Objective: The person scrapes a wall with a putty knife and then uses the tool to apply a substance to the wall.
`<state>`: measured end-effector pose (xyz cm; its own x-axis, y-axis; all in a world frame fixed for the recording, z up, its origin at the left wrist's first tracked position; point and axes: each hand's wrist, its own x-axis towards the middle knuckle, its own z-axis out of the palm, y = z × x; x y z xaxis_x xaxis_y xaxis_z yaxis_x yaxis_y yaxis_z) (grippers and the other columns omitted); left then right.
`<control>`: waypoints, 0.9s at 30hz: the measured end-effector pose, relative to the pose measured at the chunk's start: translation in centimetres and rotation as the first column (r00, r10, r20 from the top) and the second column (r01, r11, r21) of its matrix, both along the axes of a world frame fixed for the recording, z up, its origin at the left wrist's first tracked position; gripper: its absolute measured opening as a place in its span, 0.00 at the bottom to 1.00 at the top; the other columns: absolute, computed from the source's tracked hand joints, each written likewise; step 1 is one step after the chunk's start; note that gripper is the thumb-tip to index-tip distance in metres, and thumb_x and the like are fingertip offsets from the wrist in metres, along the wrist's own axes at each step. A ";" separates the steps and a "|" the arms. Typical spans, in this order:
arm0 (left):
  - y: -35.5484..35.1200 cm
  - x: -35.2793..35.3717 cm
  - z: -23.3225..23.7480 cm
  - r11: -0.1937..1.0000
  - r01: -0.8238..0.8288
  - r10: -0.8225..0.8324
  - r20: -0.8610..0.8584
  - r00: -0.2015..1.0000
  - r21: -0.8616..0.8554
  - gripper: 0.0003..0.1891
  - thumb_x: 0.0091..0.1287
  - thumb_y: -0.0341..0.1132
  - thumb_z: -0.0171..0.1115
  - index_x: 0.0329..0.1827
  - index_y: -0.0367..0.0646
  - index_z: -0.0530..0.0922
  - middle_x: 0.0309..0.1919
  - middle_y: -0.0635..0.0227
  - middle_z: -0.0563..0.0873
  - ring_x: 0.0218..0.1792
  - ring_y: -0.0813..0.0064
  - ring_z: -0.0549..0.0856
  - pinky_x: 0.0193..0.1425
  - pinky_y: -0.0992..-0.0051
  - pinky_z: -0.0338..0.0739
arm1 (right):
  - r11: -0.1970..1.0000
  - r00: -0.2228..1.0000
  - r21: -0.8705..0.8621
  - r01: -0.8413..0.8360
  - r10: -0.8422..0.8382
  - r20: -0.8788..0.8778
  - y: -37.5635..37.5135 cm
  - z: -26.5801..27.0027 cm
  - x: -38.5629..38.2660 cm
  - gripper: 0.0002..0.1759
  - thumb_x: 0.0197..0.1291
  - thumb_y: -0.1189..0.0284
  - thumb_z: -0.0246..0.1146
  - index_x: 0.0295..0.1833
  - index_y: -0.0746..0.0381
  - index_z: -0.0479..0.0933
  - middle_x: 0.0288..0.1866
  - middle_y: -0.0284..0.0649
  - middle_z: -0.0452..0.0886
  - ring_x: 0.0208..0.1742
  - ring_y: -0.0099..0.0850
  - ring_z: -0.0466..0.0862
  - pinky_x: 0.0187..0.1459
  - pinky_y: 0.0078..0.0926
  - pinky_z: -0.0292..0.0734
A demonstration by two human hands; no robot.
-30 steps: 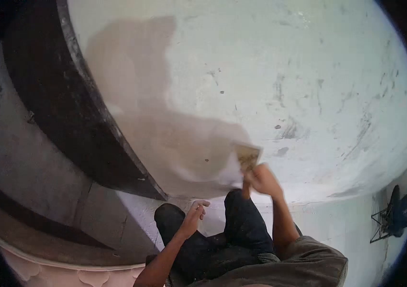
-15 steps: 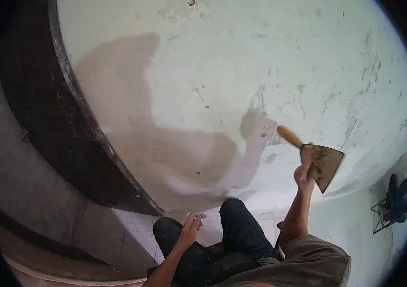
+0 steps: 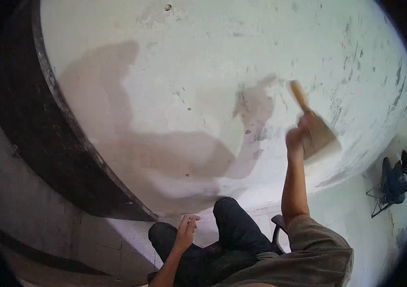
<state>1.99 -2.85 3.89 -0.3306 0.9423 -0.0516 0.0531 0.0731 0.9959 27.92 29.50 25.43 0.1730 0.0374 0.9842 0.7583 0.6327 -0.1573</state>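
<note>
My right hand (image 3: pixel 295 136) is raised before the wall (image 3: pixel 213 86), closed on a putty knife (image 3: pixel 322 139). The knife's wooden handle (image 3: pixel 298 94) points up and its wide, flared blade hangs down to the right, smeared by motion. My fingers grip it around the neck and the top of the blade. A gap seems to separate the blade from the wall, though contact is hard to judge. Low over my lap, my left hand (image 3: pixel 185 231) has its fingers curled; a small pale bit shows between them, too small to name.
The pale wall carries dark scuffs and small holes, with my shadow on it. On the left runs a dark door frame (image 3: pixel 36 124). My knees (image 3: pixel 234 215) are close to the wall's foot. A dark object on a thin metal stand (image 3: pixel 395 182) is at far right.
My right hand has risen and moved slightly left with the putty knife, whose handle now stands more upright. The view has shifted a little; my left hand keeps its place over my lap.
</note>
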 end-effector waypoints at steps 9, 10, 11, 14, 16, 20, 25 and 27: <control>-0.1 0.4 0.9 0.999 -0.044 0.044 0.001 0.999 0.017 0.11 0.76 0.37 0.48 0.47 0.42 0.78 0.34 0.73 0.76 0.34 0.81 0.72 0.41 0.79 0.69 | 0.829 0.722 0.034 -0.558 0.505 -0.472 -9.2 5.4 -3.2 0.23 0.73 0.63 0.50 0.23 0.57 0.58 0.19 0.26 0.59 0.24 0.17 0.60 0.23 0.17 0.54; -0.1 0.3 0.5 0.999 -0.043 0.043 -0.001 0.999 0.015 0.11 0.76 0.37 0.48 0.47 0.42 0.78 0.34 0.73 0.76 0.34 0.81 0.72 0.41 0.79 0.69 | 0.809 0.703 0.010 -0.588 0.517 -0.488 -9.4 5.1 -2.8 0.21 0.72 0.65 0.52 0.24 0.58 0.61 0.21 0.27 0.61 0.25 0.17 0.63 0.24 0.15 0.59; 0.0 0.2 -0.2 0.999 -0.037 0.037 0.009 0.999 0.029 0.11 0.75 0.36 0.48 0.47 0.41 0.77 0.34 0.72 0.77 0.34 0.81 0.73 0.42 0.78 0.69 | 0.787 0.684 -0.012 -0.616 0.528 -0.503 -9.6 5.0 -2.5 0.19 0.71 0.66 0.54 0.25 0.59 0.63 0.22 0.27 0.64 0.26 0.18 0.66 0.25 0.14 0.65; -0.2 0.3 0.5 0.999 -0.028 0.028 -0.007 1.000 0.047 0.11 0.75 0.36 0.48 0.47 0.41 0.77 0.35 0.71 0.78 0.34 0.80 0.73 0.42 0.78 0.70 | 0.757 0.589 0.045 -0.652 0.543 -0.598 -10.9 6.0 -3.9 0.17 0.71 0.67 0.52 0.26 0.59 0.66 0.24 0.28 0.67 0.27 0.19 0.70 0.27 0.14 0.71; -0.2 0.3 1.0 0.998 -0.027 0.029 -0.031 0.999 0.050 0.11 0.75 0.35 0.48 0.47 0.40 0.77 0.35 0.71 0.78 0.34 0.80 0.73 0.43 0.78 0.70 | 0.738 0.615 0.046 -0.673 0.594 -0.518 -10.6 4.9 -2.2 0.16 0.71 0.67 0.51 0.27 0.60 0.67 0.25 0.29 0.69 0.27 0.20 0.71 0.26 0.15 0.70; 0.0 0.2 0.5 0.999 -0.046 0.046 -0.017 0.999 0.019 0.11 0.75 0.36 0.49 0.46 0.40 0.77 0.35 0.71 0.78 0.34 0.80 0.73 0.44 0.78 0.70 | 0.803 0.404 0.208 -0.558 0.482 -0.777 -7.9 3.3 -3.0 0.14 0.71 0.67 0.49 0.30 0.59 0.69 0.27 0.34 0.74 0.28 0.22 0.75 0.26 0.16 0.70; 0.1 0.3 0.6 0.999 -0.037 0.038 -0.051 0.998 0.022 0.12 0.75 0.38 0.49 0.46 0.39 0.77 0.36 0.69 0.79 0.34 0.79 0.73 0.45 0.78 0.70 | 0.827 0.762 -0.108 -0.552 0.447 -0.469 -5.6 4.6 -3.8 0.21 0.73 0.64 0.50 0.24 0.59 0.65 0.21 0.28 0.64 0.22 0.19 0.64 0.23 0.16 0.59; 0.1 0.8 0.7 0.993 -0.031 0.043 -0.096 0.994 0.114 0.15 0.77 0.41 0.43 0.46 0.42 0.76 0.26 0.75 0.71 0.28 0.83 0.68 0.34 0.80 0.65 | 0.765 0.658 -0.056 -0.641 0.510 -0.554 -6.7 3.7 -4.0 0.20 0.73 0.65 0.51 0.25 0.59 0.63 0.21 0.27 0.62 0.22 0.17 0.61 0.22 0.16 0.55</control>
